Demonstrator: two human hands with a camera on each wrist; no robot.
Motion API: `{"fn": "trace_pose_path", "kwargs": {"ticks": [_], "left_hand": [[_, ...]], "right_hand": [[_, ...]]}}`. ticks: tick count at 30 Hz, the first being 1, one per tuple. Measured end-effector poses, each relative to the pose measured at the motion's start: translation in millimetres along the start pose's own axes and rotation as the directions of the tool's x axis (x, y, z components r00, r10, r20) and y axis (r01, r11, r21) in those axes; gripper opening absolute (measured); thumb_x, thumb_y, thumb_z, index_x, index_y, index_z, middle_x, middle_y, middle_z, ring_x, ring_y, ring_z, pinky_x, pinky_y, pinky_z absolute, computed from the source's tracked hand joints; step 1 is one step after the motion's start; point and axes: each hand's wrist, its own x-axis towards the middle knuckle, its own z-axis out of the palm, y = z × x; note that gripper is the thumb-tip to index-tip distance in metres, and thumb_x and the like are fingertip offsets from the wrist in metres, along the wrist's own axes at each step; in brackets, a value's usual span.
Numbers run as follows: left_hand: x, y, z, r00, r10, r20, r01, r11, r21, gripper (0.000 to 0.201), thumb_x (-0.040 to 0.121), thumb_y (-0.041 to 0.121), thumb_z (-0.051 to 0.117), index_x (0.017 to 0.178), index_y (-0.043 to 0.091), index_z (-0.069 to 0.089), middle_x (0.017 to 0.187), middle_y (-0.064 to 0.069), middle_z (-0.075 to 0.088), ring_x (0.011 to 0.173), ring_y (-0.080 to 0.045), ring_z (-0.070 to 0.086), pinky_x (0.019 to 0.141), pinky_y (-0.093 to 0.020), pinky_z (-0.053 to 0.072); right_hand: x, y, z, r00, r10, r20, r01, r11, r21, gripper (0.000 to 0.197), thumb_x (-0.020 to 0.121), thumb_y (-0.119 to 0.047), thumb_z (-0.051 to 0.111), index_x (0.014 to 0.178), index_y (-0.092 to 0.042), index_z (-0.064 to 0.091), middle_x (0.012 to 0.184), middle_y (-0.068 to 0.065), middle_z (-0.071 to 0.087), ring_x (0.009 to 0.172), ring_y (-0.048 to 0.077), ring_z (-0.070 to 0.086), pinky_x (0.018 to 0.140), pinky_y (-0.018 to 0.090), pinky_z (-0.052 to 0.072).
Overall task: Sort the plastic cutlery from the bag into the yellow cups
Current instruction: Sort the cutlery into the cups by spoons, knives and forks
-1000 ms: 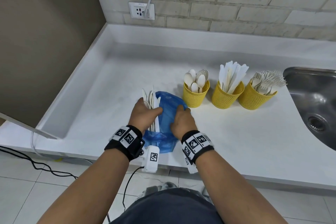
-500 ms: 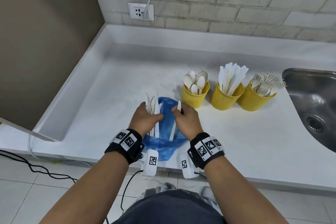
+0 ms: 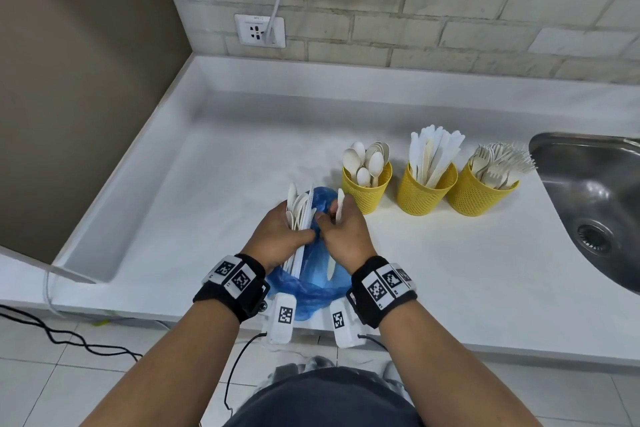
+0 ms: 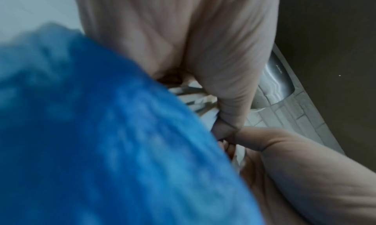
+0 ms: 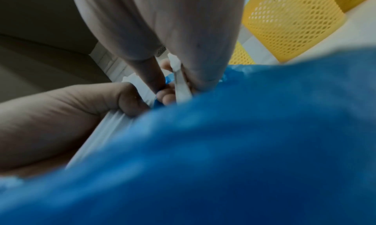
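Note:
A blue plastic bag (image 3: pixel 315 282) lies on the white counter (image 3: pixel 225 204) under both hands. My left hand (image 3: pixel 277 236) grips a bundle of white cutlery (image 3: pixel 300 215) that sticks out past its fingers. My right hand (image 3: pixel 343 236) pinches a single white utensil (image 3: pixel 339 205), upright, just right of the bundle. Right of the hands stand three yellow cups: one with spoons (image 3: pixel 367 189), one with knives (image 3: pixel 426 191), one with forks (image 3: pixel 479 192). The blurred blue bag (image 4: pixel 101 132) fills both wrist views, with the utensil (image 5: pixel 182 86) between my right fingers.
A steel sink (image 3: pixel 595 204) is set into the counter at the right. A wall socket with a white cable (image 3: pixel 259 29) is on the brick wall behind. A brown wall borders the counter's left. Black cables (image 3: pixel 65 336) lie on the tiled floor.
My right hand has pulled one white utensil out of the bag and raised it a little. The left hand still holds the bundle in about the same place.

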Motion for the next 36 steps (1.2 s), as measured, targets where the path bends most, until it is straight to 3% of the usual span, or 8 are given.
{"fn": "trace_pose_path", "kwargs": {"ticks": [6,9,12,17,20,26,31,36], "left_hand": [[4,-4,-4,0.998,-0.020,-0.057,0.017,0.998,-0.055,0.023,0.079,-0.004,0.069,0.098,0.007,0.066,0.080,-0.004,0.071,0.073,-0.013,0.069,0.070,-0.032,0.056],[8,-9,-7,0.989,-0.057,-0.134,0.042,0.993,-0.109,0.026,0.077,0.008,0.075,0.100,0.004,0.064,0.079,-0.005,0.069,0.071,-0.016,0.067,0.068,-0.034,0.056],[8,-10,-9,0.974,-0.088,-0.208,0.057,0.987,-0.151,0.018,0.081,0.004,0.076,0.093,0.003,0.063,0.068,0.000,0.065,0.062,-0.014,0.063,0.063,-0.032,0.055],[6,-3,-13,0.950,-0.062,-0.305,-0.008,0.975,-0.222,0.017,0.084,0.005,0.077,0.098,-0.003,0.070,0.084,-0.017,0.075,0.070,-0.016,0.071,0.073,-0.034,0.060],[6,6,-16,0.938,-0.041,-0.345,-0.053,0.965,-0.257,0.016,0.085,0.005,0.075,0.101,0.002,0.071,0.089,-0.012,0.076,0.072,-0.015,0.071,0.072,-0.029,0.061],[6,16,-23,0.921,0.013,-0.389,-0.125,0.957,-0.263,0.019,0.086,0.011,0.075,0.103,0.005,0.068,0.087,-0.004,0.076,0.075,-0.014,0.071,0.074,-0.031,0.059],[1,21,-20,0.913,0.057,-0.405,-0.161,0.961,-0.226,0.025,0.088,0.021,0.077,0.103,0.006,0.065,0.077,-0.005,0.072,0.069,-0.016,0.069,0.070,-0.033,0.057],[-5,31,-13,0.931,0.154,-0.331,-0.205,0.971,-0.124,0.020,0.088,0.022,0.079,0.100,0.012,0.066,0.081,0.001,0.074,0.074,-0.011,0.070,0.075,-0.029,0.056]], "right_hand": [[2,4,-2,0.998,-0.066,-0.023,0.065,0.997,-0.044,0.022,0.096,-0.005,0.056,0.087,-0.017,0.041,0.077,-0.005,0.044,0.068,0.011,0.043,0.065,0.025,0.038],[5,6,-4,0.998,-0.026,-0.057,0.023,0.998,-0.059,0.016,0.097,-0.004,0.053,0.090,-0.015,0.043,0.078,-0.004,0.045,0.069,0.012,0.044,0.068,0.029,0.037],[7,9,-6,0.998,0.015,-0.063,-0.020,0.996,-0.082,0.012,0.097,-0.005,0.050,0.092,-0.013,0.044,0.081,0.001,0.050,0.074,0.019,0.048,0.071,0.031,0.039],[9,17,-6,0.998,0.039,-0.054,-0.047,0.988,-0.145,0.002,0.100,-0.009,0.048,0.099,-0.009,0.047,0.090,0.014,0.060,0.083,0.031,0.058,0.072,0.036,0.045],[9,23,-3,0.998,0.047,-0.052,-0.056,0.982,-0.180,0.002,0.100,-0.010,0.047,0.099,-0.009,0.047,0.090,0.012,0.059,0.084,0.031,0.058,0.076,0.041,0.049],[9,19,-2,0.991,0.109,-0.078,-0.117,0.987,-0.110,0.010,0.103,-0.008,0.044,0.107,0.000,0.050,0.105,0.016,0.050,0.093,0.026,0.044,0.081,0.033,0.036],[3,-12,-12,0.987,-0.089,-0.137,0.086,0.996,-0.033,0.020,0.107,-0.007,0.038,0.102,-0.008,0.058,0.119,0.011,0.045,0.102,0.016,0.044,0.095,0.015,0.032],[6,-51,-22,0.949,-0.307,-0.073,0.302,0.951,-0.072,0.028,0.106,-0.008,0.043,0.114,-0.012,0.069,0.112,0.007,0.054,0.098,0.006,0.053,0.089,0.003,0.035]]}}
